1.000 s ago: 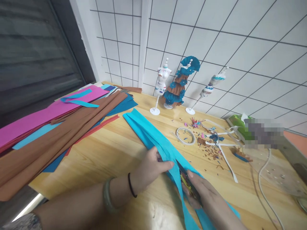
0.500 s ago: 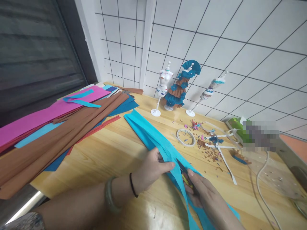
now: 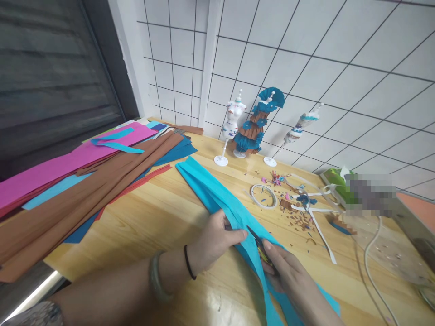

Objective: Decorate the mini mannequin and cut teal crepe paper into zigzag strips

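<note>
A long folded sheet of bright blue crepe paper [image 3: 210, 190] lies diagonally over the wooden table [image 3: 146, 235]. Near its middle, my left hand [image 3: 217, 240] pinches the paper between thumb and fingers. My right hand [image 3: 285, 267] is closed around dark scissors [image 3: 256, 238] with some yellow at the handle. The scissor blades lie at the paper just right of my left fingertips. Below them a cut strip of the paper hangs apart from the rest.
Stacked brown, pink, blue and red paper [image 3: 88, 194] covers the left side. Small dress forms [image 3: 231, 120] stand by the tiled wall, one in a brown and blue paper dress [image 3: 253, 129]. A tape roll [image 3: 263, 196], paper scraps [image 3: 301, 217] and a cable [image 3: 369, 258] lie right.
The scissors and my right hand have shifted slightly up and left along the paper. My left hand keeps its hold in nearly the same place.
</note>
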A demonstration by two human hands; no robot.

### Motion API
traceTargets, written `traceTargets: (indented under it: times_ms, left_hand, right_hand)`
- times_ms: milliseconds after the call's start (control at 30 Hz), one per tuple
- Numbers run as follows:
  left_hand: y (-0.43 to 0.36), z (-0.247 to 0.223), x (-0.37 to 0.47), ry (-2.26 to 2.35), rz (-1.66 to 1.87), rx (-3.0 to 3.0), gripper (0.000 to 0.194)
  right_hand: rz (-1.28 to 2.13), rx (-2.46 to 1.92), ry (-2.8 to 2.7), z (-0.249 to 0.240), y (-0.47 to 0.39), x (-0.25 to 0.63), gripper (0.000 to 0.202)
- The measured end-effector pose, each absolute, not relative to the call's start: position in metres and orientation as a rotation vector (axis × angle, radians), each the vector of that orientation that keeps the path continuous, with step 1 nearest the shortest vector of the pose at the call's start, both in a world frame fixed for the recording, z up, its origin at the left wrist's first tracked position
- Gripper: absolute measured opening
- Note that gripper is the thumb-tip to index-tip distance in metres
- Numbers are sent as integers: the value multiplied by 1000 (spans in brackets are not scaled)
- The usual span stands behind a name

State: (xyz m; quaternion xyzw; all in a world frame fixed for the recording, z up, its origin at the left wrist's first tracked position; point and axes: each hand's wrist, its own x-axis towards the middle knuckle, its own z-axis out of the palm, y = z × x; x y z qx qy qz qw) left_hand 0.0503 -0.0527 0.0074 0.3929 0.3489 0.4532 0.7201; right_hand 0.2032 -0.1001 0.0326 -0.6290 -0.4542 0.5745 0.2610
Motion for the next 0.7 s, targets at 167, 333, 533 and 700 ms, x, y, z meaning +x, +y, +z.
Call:
traceTargets:
  times_ms: [167,333,533,700]
  left_hand:
    - [-53,8,50,783,996,859,23]
    - [-53,9,50,778,996,839,22]
    - [-52,10,50,760,999,848,24]
    - [-53,11,50,751,1001,851,23]
  right_hand:
    - [1501,-1725,-1225,37,-102,199,57]
    - [1551,-1690,-1169,33,-101,200,53]
    - [1591,-1675,-1173,28,-101,203,53]
    - [1560,-1668,-1198,28,-101,202,53]
